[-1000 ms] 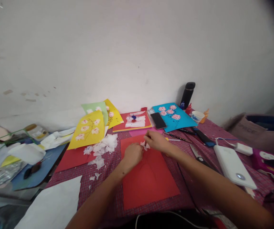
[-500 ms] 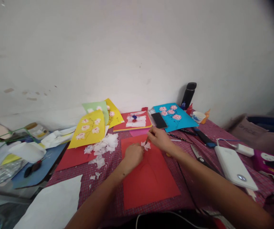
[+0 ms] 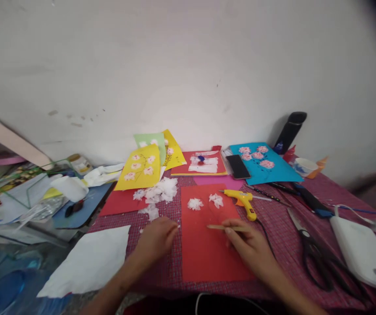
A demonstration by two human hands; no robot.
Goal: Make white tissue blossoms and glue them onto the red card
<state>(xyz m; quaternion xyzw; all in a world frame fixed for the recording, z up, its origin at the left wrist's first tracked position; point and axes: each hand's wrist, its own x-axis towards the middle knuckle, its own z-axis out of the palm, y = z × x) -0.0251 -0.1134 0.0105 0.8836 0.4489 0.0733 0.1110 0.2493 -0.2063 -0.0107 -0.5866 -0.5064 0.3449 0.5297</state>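
My right hand (image 3: 248,243) holds a thin wooden stick (image 3: 219,227) level over the red paper (image 3: 214,258), its tip pointing left. Two crumpled white tissue flowers, a left one (image 3: 195,204) and a right one (image 3: 216,200), sit on the upper part of that sheet, where faint drawn lines show. Just left of the paper, my left hand (image 3: 158,238) hovers with fingers curled and pressed together; whatever they may pinch is too small to make out. A yellow glue gun (image 3: 244,200) lies at the sheet's upper right corner.
Torn white tissue (image 3: 161,191) is heaped behind my left hand, with a white sheet (image 3: 92,258) nearer me. Black-handled scissors (image 3: 319,258), a white power bank (image 3: 361,253) and a phone (image 3: 238,167) lie to the right. Finished-looking flower pictures, one blue (image 3: 283,170), stand behind.
My hands have drawn back toward me and apart from the tissue flower, uncovering both flowers and the glue gun. The stick now lies sideways in my right hand. The view has shifted left.
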